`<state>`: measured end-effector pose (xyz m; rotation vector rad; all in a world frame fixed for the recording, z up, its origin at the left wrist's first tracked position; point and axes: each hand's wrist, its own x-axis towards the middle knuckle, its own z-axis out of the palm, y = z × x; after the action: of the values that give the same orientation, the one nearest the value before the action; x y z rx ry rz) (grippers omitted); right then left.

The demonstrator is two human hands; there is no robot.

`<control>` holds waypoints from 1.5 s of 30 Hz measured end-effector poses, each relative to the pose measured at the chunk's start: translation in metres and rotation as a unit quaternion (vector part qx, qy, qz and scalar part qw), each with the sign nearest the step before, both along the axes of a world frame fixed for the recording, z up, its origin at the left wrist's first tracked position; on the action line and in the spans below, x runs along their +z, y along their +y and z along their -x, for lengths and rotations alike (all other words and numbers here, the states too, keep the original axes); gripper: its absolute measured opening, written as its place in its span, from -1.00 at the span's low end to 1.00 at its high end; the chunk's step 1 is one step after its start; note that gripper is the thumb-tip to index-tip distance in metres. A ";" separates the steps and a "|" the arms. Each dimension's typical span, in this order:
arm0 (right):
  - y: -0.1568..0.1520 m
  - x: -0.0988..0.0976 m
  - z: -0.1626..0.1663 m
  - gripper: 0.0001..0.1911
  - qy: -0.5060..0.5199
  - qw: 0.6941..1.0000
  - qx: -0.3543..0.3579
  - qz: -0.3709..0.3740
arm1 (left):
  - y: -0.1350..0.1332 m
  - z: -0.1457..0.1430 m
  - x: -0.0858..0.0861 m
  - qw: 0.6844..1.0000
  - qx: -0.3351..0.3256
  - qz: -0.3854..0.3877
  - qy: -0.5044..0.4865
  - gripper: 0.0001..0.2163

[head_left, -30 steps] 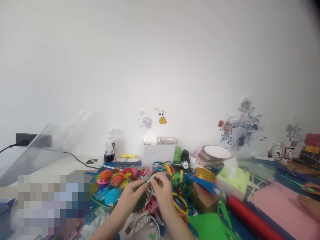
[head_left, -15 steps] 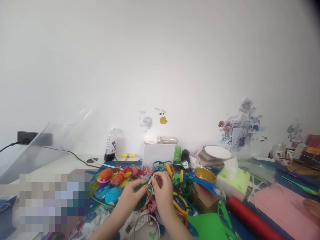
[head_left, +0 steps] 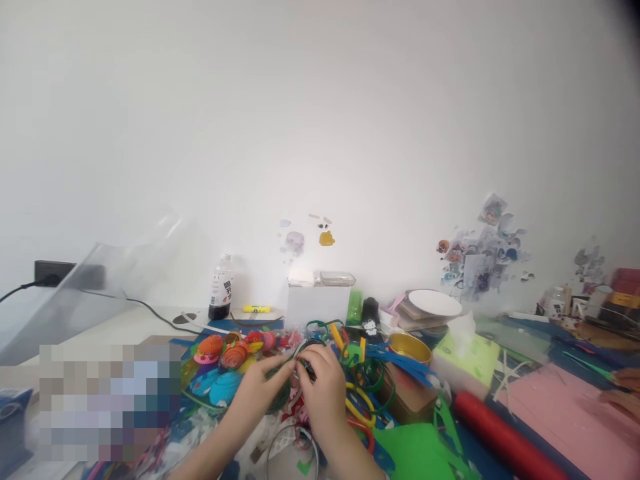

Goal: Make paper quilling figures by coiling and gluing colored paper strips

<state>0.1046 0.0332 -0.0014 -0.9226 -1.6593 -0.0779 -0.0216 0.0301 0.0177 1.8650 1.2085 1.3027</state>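
My left hand (head_left: 263,387) and my right hand (head_left: 323,383) meet over the middle of the cluttered table. Fingers of both are pinched together on a thin dark green band (head_left: 311,343), which arches up behind my right hand. Most of the band is hidden by the fingers, so its full shape cannot be made out. Under my left hand shows part of a dark green round coil (head_left: 281,399). Nearer to me, between the forearms, lies a thin pale hoop (head_left: 267,460). Small straw hats (head_left: 226,388) in orange and blue are left of my left hand.
Right of my hands are green rings (head_left: 373,377), a gold tin (head_left: 410,348), a tissue box (head_left: 467,363), green sheet (head_left: 417,450) and red roll (head_left: 505,437). A drink bottle (head_left: 221,290) and white box (head_left: 319,307) stand by the wall. Another person's hand (head_left: 623,400) is at far right.
My right hand has turned inward, its fingers curling over the band and closer to my left fingertips. The band's loop now shows above the right hand. The other person's hand has shifted.
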 end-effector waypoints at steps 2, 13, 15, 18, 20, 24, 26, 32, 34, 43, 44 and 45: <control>0.000 0.000 0.000 -0.83 0.003 1.000 -0.008 -0.001 | 0.000 -0.001 -0.001 1.000 0.002 0.002 0.003 -0.67; 0.006 -0.002 -0.002 -0.78 0.072 0.991 0.076 0.088 | -0.002 -0.005 0.001 0.999 -0.014 0.007 0.041 -0.71; 0.007 -0.001 -0.001 -0.79 0.094 0.984 0.105 0.114 | -0.001 -0.003 0.001 0.998 -0.019 0.002 0.052 -0.70; 0.009 -0.002 0.001 -0.80 0.164 0.956 0.168 0.178 | -0.001 -0.002 0.000 0.999 -0.023 -0.007 0.042 -0.68; 0.011 -0.003 0.002 -0.80 0.222 0.926 0.215 0.217 | 0.000 -0.002 -0.001 0.999 -0.026 -0.007 0.030 -0.66; 0.014 -0.004 0.002 -0.83 0.302 0.878 0.268 0.256 | 0.000 -0.002 -0.002 1.000 -0.020 0.008 0.018 -0.64; 0.015 -0.003 0.001 -0.85 0.307 0.876 0.268 0.259 | 0.000 -0.001 -0.002 1.000 0.002 0.014 0.017 -0.62; 0.013 -0.001 0.004 -0.90 0.278 0.908 0.208 0.235 | -0.001 -0.003 -0.006 0.997 0.071 -0.010 -0.006 -0.72; 0.013 -0.001 0.004 -0.92 0.264 0.919 0.189 0.224 | -0.001 -0.004 -0.008 0.998 0.064 -0.010 -0.011 -0.71; 0.007 -0.002 -0.001 -0.86 0.021 0.995 0.057 0.084 | 0.002 -0.003 -0.012 0.997 0.050 -0.057 0.023 -0.77; 0.006 -0.002 -0.002 -0.83 -0.012 0.996 0.058 0.066 | 0.002 -0.002 -0.012 0.996 0.049 -0.063 0.033 -0.77; 0.004 -0.002 -0.002 -0.81 -0.036 0.996 0.061 0.057 | 0.003 -0.002 -0.012 0.996 0.050 -0.067 0.043 -0.77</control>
<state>0.1069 0.0376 -0.0031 -0.9114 -1.7978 0.0688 -0.0198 0.0328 0.0056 1.9967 1.3011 1.4000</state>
